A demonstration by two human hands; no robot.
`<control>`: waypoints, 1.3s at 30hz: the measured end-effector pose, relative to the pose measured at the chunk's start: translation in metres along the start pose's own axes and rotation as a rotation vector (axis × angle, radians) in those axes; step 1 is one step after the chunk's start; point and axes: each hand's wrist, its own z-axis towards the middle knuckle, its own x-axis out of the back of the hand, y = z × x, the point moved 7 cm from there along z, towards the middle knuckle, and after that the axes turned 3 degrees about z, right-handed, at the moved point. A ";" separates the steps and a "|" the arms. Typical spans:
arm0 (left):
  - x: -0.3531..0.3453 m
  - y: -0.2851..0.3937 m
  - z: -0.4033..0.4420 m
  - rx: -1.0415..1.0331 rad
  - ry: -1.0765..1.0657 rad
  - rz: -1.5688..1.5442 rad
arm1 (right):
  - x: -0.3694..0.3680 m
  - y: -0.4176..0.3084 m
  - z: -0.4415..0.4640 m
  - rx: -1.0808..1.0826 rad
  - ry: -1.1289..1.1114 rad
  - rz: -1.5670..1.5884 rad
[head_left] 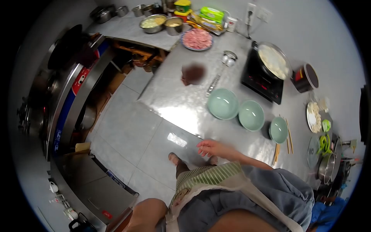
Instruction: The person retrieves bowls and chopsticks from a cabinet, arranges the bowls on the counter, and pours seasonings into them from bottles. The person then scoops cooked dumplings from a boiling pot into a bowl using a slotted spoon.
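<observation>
My right hand (208, 148) hangs beside the near edge of the metal table (162, 96), fingers loosely curled and apart, with nothing in it. A bare part of my left arm (148, 214) shows at the bottom; the left hand is out of view. Nearest to the right hand on the table are three pale green bowls (251, 116) in a row. Wooden chopsticks (290, 135) lie by the smallest bowl. Beyond the bowls rests a metal ladle (214, 83). A blurred dark red-brown thing (194, 73) is near it; its kind is unclear.
A pan with pale contents (273, 62) sits on a black induction cooker (264, 87). A plate of sliced raw meat (197, 39) stands farther back. Toward the right are a dark pot (305, 78) and a glass lid (313, 152). A low cabinet (77, 89) lines the left.
</observation>
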 end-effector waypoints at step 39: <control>0.649 0.167 0.049 0.824 0.188 0.489 | -0.109 -0.367 0.574 0.054 0.010 0.145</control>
